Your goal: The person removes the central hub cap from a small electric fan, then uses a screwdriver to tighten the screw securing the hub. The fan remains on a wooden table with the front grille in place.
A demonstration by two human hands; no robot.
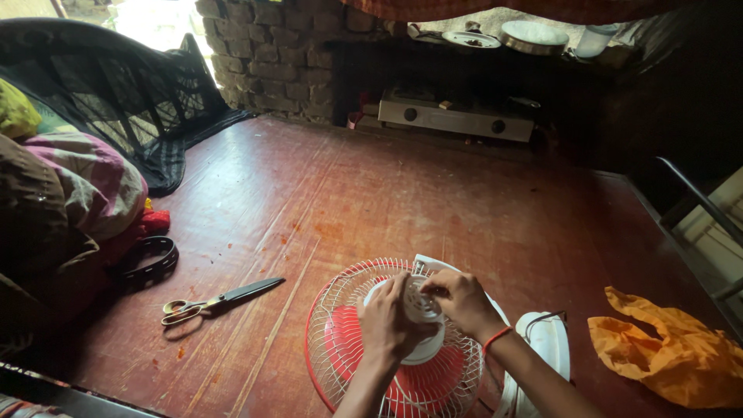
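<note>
Both forearms rise from the bottom edge and lean toward each other. The left hand (385,319) shows its back to the camera, fingers curled forward and pressed close together, wrist straight. The right hand (460,298) lies just beside it, knuckles up, fingers bent inward with the tips pinched together toward the left hand's fingertips. A thin orange band circles the right wrist.
</note>
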